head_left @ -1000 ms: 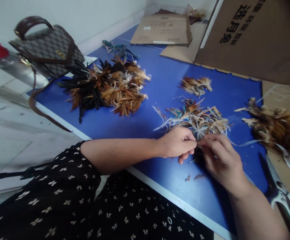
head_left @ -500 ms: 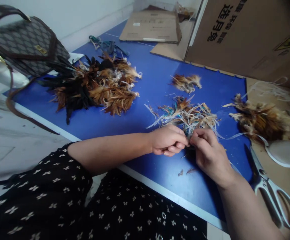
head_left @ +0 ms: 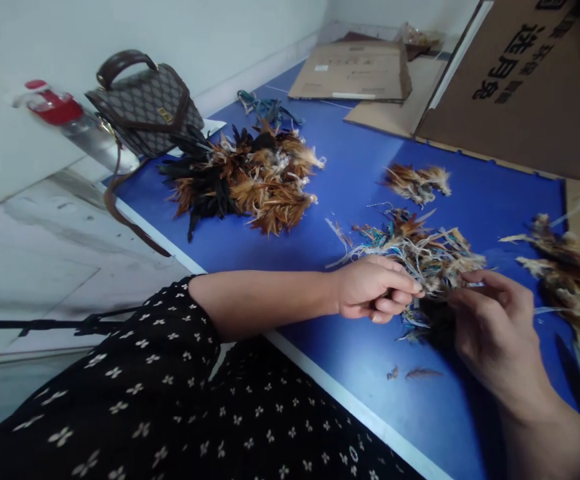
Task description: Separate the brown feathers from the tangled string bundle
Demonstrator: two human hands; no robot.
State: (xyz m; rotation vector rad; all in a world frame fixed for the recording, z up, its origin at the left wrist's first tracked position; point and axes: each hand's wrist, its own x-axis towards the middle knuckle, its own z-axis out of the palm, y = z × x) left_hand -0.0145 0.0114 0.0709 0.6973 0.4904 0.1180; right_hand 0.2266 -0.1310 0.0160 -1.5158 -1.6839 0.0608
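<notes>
My left hand (head_left: 379,288) is closed, thumb pressed on the curled fingers, at the near side of a tangled heap of feathers and pale strings (head_left: 415,250). Whatever it pinches is too small to make out. A short gap to the right, my right hand (head_left: 497,327) has thumb and fingertips bent together at the heap's right edge. What lies between those fingertips is hidden. Below the hands, a loose brown feather (head_left: 423,373) lies on the blue table (head_left: 340,360). A small feather bundle (head_left: 415,181) lies behind the heap.
Brown and black feather bundles (head_left: 265,180) lie at the left, near a patterned handbag (head_left: 145,107) and a bottle with a red top (head_left: 55,103). More feathers (head_left: 577,273) and dark scissor blades (head_left: 577,380) are at the right. Cardboard (head_left: 350,70) stands behind.
My hands have drawn apart; their fingertips met before. The view has swung left, so the bottle's red top shows and the scissor handles have left the picture.
</notes>
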